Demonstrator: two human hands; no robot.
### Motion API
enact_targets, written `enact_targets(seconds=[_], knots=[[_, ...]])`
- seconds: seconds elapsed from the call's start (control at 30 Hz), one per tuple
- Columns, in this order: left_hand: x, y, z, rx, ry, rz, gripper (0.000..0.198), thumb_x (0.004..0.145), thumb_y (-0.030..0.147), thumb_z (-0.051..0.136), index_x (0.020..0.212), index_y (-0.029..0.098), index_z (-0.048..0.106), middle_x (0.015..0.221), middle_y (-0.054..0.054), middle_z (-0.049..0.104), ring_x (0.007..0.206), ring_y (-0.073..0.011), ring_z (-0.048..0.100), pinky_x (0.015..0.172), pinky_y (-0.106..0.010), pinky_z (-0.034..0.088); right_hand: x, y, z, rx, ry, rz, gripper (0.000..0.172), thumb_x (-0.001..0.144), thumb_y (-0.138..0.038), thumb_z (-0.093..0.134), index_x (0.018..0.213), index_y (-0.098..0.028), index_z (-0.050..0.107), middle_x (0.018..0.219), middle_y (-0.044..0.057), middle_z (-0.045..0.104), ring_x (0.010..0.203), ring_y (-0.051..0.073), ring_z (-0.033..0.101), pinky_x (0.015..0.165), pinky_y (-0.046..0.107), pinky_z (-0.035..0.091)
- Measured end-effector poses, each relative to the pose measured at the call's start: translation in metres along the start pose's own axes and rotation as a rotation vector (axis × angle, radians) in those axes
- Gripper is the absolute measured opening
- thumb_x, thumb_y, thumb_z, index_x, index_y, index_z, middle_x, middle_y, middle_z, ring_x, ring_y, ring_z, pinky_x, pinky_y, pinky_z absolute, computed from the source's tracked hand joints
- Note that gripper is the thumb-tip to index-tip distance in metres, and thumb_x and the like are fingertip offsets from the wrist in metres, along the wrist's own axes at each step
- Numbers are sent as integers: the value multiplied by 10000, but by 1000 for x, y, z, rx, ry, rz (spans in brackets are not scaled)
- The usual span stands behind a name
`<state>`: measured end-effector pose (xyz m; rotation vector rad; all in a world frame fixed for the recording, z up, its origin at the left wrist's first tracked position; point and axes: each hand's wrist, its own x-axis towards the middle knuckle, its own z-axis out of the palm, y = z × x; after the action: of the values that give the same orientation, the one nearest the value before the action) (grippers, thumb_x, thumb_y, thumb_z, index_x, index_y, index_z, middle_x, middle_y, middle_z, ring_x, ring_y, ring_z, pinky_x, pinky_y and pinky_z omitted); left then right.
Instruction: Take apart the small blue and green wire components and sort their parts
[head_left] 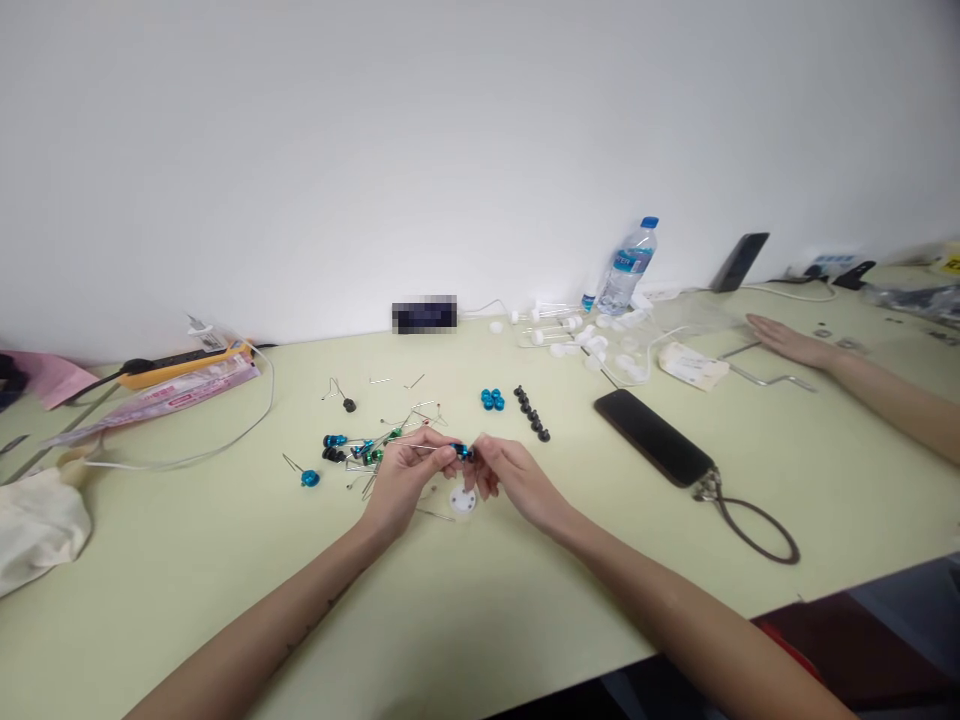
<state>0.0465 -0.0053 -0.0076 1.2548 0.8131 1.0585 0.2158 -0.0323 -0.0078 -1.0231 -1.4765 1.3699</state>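
While pinching a small blue knob [459, 451] between the thumb and fingers of the left hand [409, 478], closes the fingertips of the right hand [521, 485] on its dark end [472, 453]. Holds it between both hands, above the table [457, 600], perhaps to let the fingertips meet there in clear view. Leaves a thin wire [420, 445] pointing leftward over the left hand, probably to free the dark end for the right. Directly below the fingertips, shows a white disc [463, 503]; cannot tell whether touched by the right hand.

Just beyond the left hand and to its left, has a heap of wires and knobs [369, 457], loosely strewn but apparently close enough for easy picking. Ahead of the right hand, shows a tight cluster of blue knobs [493, 400] beside a slanting row of black knobs [532, 413], seemingly grouped by colour. To the right of the right hand, set well apart, shows a phone [654, 437], likely placed aside for elbow room. Farther right, includes another person's hand [791, 342], resting flat near a bent metal rod [772, 380].
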Motion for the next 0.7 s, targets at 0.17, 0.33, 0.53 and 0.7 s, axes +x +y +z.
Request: enact_targets(seconds=[0.17, 0.33, 0.53, 0.7], knots=[[1, -2, -3, -33, 10, -18, 164, 801, 322, 663, 808, 158, 658, 660, -16, 646, 621, -109, 547, 682, -253, 450, -2, -1, 0, -27, 208, -31, 456, 717, -382, 720, 1060, -259, 445, 1111, 20, 468, 683, 94, 522, 555, 231, 403], [1, -4, -3, -22, -31, -28, 171, 808, 322, 655, 812, 151, 654, 657, -22, 647, 631, -116, 551, 683, -253, 445, 0, 0, 0, -41, 112, 44, 328, 897, -492, 437, 823, -181, 509, 780, 4, 508, 519, 81, 424, 483, 238, 325], [2, -5, -4, -13, 12, -28, 191, 830, 341, 626, 781, 157, 614, 656, -16, 640, 622, -109, 531, 685, -252, 437, 1, -1, -2, -47, 215, 0, 427, 710, -372, 729, 1020, -247, 464, 1111, 18, 488, 681, 90, 505, 555, 222, 386], [2, -5, -4, 45, 21, -3, 206, 838, 337, 617, 744, 156, 585, 628, -6, 617, 608, -104, 510, 628, -229, 403, 3, 6, -3, -13, 43, 70, 368, 906, -494, 421, 782, -167, 535, 768, 15, 550, 522, 79, 424, 492, 234, 323]])
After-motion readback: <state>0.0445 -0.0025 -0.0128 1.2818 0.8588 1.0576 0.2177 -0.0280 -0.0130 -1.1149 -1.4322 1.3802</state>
